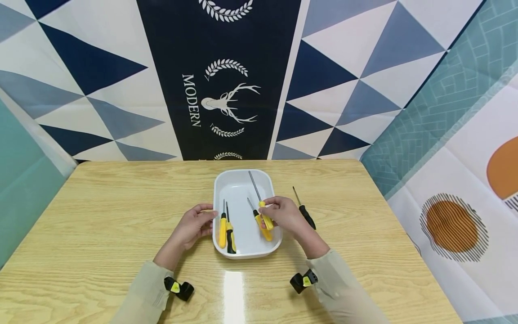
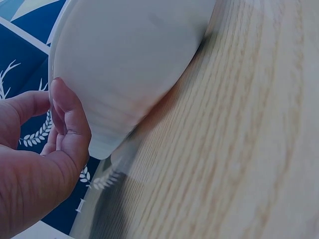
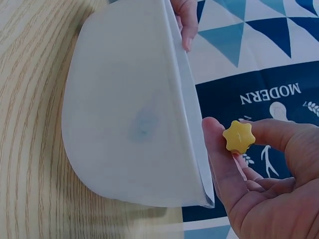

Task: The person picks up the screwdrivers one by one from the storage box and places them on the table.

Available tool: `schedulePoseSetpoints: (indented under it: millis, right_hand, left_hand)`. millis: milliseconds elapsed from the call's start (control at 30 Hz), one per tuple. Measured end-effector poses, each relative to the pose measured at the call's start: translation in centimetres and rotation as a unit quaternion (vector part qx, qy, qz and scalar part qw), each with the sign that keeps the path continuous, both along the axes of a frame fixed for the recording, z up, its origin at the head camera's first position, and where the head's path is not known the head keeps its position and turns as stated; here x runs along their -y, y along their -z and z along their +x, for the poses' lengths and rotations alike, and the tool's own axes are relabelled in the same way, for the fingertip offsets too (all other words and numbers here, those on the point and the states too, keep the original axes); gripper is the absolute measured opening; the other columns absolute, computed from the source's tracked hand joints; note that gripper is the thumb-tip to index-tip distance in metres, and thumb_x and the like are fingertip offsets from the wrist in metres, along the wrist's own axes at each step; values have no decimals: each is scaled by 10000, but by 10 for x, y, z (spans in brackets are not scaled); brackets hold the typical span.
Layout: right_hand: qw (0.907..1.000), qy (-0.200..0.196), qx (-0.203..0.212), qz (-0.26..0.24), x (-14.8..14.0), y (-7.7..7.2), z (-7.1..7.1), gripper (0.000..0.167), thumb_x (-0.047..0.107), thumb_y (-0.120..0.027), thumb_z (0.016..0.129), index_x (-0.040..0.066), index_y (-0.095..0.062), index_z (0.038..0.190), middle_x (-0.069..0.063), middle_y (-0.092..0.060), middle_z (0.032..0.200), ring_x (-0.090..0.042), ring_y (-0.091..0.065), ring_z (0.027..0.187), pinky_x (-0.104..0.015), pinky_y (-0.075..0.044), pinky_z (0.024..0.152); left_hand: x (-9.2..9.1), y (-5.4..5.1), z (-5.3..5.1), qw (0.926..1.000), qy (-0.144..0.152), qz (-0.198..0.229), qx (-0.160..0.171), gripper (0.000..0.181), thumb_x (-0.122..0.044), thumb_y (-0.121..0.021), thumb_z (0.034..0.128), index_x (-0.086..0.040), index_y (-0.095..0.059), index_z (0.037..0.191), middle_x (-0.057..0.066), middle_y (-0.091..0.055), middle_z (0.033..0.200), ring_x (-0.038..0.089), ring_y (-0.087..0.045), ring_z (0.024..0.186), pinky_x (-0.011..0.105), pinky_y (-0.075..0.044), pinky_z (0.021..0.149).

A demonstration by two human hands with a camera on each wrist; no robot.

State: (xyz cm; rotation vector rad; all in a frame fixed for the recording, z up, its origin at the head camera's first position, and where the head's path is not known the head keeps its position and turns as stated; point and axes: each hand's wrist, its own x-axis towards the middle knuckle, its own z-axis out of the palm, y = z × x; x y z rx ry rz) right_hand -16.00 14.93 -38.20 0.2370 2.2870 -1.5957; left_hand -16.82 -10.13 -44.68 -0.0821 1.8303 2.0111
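A white tray [image 1: 243,180] stands on the table, and my left hand [image 1: 198,225] grips its left rim, thumb on top and fingers against the outer wall [image 2: 134,55]. Above the tray's right side my right hand [image 1: 283,213] pinches a yellow-handled screwdriver [image 1: 265,217], its long shaft pointing away from me. In the right wrist view the yellow handle's lobed end [image 3: 239,137] shows between thumb and fingers. Beneath it lies another yellow screwdriver [image 1: 265,233] with a black collar. Along the left inside lie a yellow screwdriver [image 1: 223,231] and a black-and-yellow one [image 1: 230,238].
A black-handled screwdriver [image 1: 307,217] lies on the wooden table [image 1: 121,216], right of the tray and close to my right wrist. Patterned cloth [image 1: 226,90] hangs behind the table's far edge. A black strap-mounted device [image 1: 178,288] sits on each sleeve.
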Motion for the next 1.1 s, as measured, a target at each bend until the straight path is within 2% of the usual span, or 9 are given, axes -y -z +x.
schedulePoseSetpoints:
  millis: [333,500,767,1100]
  right_hand:
    - [9999,72,-124,-17,-12,-3,-1,322,143,-615,896,9,-534,1177,-159,-639,903,-183,-651,685,-280,-550,628]
    - [9999,2,-158,-21,-15,-5,-2,335,151,-593,907,2,-524,1199,-228,-640,981,-170,-649,669,-283,-550,644]
    - [9998,106,-177,-26,-20,-7,-2,354,144,-576,917,-3,-496,1229,-231,-626,1075,-127,-638,635,-282,-557,658]
    - [9996,147,-211,-96,-23,-8,-3,350,128,-581,913,-22,-499,1218,-234,-633,1029,-125,-638,627,-280,-566,652]
  left_hand:
    - [0,0,0,10000,-28,-47,-26,457,-158,-555,931,27,-387,1314,-5,-618,828,90,-555,694,214,-526,624]
    - [0,2,-1,9999,-102,-64,54,438,-157,-560,925,11,-410,1300,-10,-620,828,96,-559,698,217,-528,628]
    - [-1,3,-1,10000,-62,-46,-9,442,-171,-559,929,9,-409,1303,4,-622,848,98,-559,701,219,-529,632]
    - [0,0,1,10000,-10,-65,-23,461,-181,-561,930,12,-396,1314,14,-622,873,91,-559,695,211,-528,630]
